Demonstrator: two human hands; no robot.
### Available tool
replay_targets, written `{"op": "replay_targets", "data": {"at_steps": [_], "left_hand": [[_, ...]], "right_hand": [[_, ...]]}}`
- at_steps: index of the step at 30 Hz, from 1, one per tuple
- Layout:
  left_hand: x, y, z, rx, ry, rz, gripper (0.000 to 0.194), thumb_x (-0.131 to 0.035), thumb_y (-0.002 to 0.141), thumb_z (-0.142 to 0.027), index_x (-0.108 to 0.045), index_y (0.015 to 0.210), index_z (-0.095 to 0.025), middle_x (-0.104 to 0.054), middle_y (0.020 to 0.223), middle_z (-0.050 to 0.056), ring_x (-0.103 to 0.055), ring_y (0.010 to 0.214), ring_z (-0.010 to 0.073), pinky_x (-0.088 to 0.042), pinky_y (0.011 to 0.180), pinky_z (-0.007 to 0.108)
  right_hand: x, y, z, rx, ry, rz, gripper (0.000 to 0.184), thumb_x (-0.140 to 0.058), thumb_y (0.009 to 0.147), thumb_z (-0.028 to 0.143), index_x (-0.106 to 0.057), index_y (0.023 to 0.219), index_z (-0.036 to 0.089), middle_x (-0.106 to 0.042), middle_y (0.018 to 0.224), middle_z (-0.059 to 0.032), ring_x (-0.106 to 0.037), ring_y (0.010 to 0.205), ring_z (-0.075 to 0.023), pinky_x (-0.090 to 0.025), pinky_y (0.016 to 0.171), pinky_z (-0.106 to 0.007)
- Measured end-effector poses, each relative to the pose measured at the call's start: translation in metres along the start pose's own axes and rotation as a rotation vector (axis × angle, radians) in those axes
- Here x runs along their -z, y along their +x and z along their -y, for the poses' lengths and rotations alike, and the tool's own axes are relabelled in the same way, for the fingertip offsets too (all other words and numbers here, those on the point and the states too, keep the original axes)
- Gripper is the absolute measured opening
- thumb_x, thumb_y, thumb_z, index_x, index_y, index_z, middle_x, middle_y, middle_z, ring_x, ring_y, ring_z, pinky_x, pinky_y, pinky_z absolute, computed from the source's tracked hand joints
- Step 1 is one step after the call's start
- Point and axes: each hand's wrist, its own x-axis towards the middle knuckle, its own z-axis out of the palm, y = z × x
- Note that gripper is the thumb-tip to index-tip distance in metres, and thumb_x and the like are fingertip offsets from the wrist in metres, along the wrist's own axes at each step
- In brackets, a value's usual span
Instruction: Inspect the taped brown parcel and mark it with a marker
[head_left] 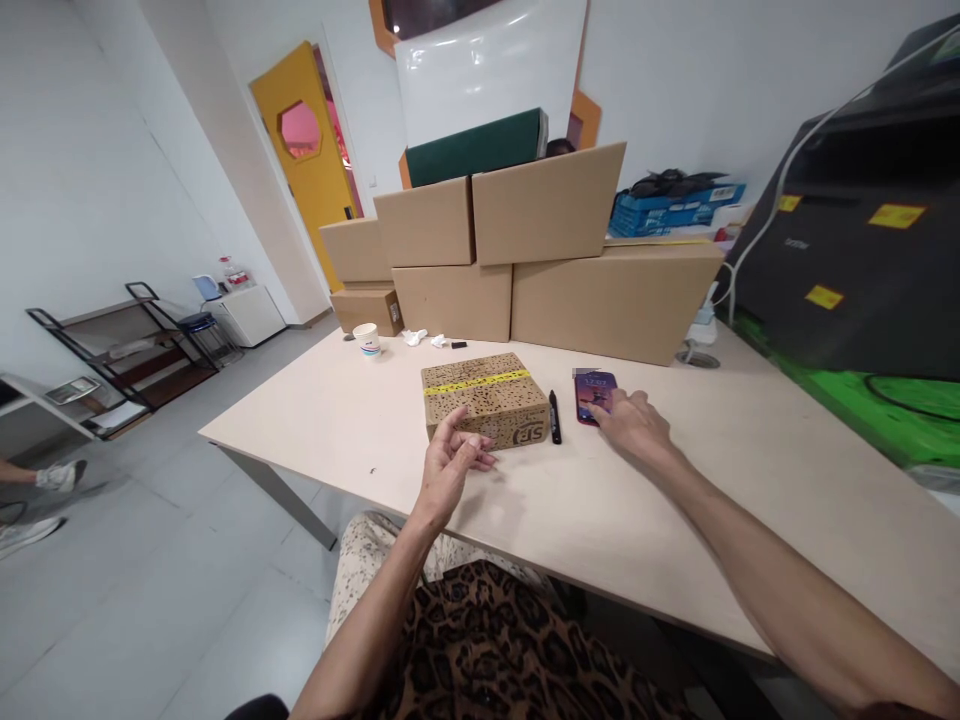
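My left hand hovers palm-up at the near side of a small cardboard parcel, its fingers loosely curled and apart with nothing in them. Black speckles cover the parcel, and yellow tape runs across its top. On the right, my right hand has its thumb and fingers on a smartphone that lies flat on the table with its screen lit. The fingers partly cover the phone's lower right. Between the parcel and the phone lies a black marker.
Large cardboard boxes are stacked along the back of the table, with a green box on top. A paper cup, crumpled tissues and a small black cap lie before them. A black machine stands at right.
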Motion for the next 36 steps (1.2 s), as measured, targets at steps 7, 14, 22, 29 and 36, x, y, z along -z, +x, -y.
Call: {"op": "replay_targets", "data": {"at_steps": [7, 14, 22, 29, 36], "left_hand": [[0.004, 0.001, -0.005, -0.029, 0.016, -0.018, 0.090, -0.090, 0.074, -0.058, -0.050, 0.144, -0.017, -0.077, 0.091, 0.003, -0.073, 0.070, 0.0150, -0.058, 0.068, 0.028], [0.011, 0.000, -0.008, -0.045, 0.040, -0.043, 0.087, -0.089, 0.075, -0.057, -0.051, 0.143, -0.017, -0.077, 0.091, 0.003, -0.072, 0.069, 0.0142, -0.057, 0.068, 0.027], [0.023, 0.003, -0.011, -0.121, 0.088, -0.089, 0.075, -0.085, 0.082, -0.052, -0.054, 0.142, -0.019, -0.077, 0.094, 0.005, -0.072, 0.071, 0.0153, -0.058, 0.070, 0.029], [0.042, 0.020, -0.003, -0.352, 0.195, -0.385, 0.063, -0.081, 0.084, -0.053, -0.062, 0.135, -0.022, -0.075, 0.118, 0.011, -0.073, 0.106, 0.0222, -0.057, 0.095, 0.036], [0.053, 0.044, 0.005, -0.089, 0.201, -0.351, 0.068, -0.076, 0.085, -0.054, -0.063, 0.142, -0.018, -0.058, 0.157, 0.018, -0.050, 0.150, 0.0354, -0.042, 0.122, 0.050]], "right_hand": [[-0.014, -0.005, 0.009, 0.453, -0.118, -0.003, 0.046, -0.039, 0.107, 0.042, -0.073, 0.128, 0.020, -0.057, 0.156, -0.0178, -0.051, 0.138, -0.0416, -0.043, 0.106, -0.060], [-0.002, -0.016, 0.014, 0.366, -0.219, 0.031, 0.054, -0.033, 0.109, 0.037, -0.079, 0.105, 0.010, -0.072, 0.132, -0.0242, -0.061, 0.124, -0.0407, -0.044, 0.099, -0.055], [-0.010, -0.032, 0.049, 0.357, -0.130, -0.016, 0.037, -0.049, 0.105, 0.031, -0.075, 0.114, 0.008, -0.076, 0.119, -0.0246, -0.069, 0.115, -0.0356, -0.048, 0.097, -0.043], [-0.007, -0.010, 0.032, 0.266, 0.031, -0.122, 0.041, -0.042, 0.104, 0.028, -0.071, 0.121, 0.005, -0.067, 0.133, -0.0325, -0.060, 0.128, -0.0443, -0.045, 0.105, -0.056], [-0.011, -0.020, 0.059, 0.372, 1.008, 0.199, 0.070, -0.033, 0.102, 0.074, -0.077, 0.119, 0.022, -0.078, 0.124, -0.0128, -0.069, 0.119, -0.0323, -0.053, 0.101, -0.048]]}}
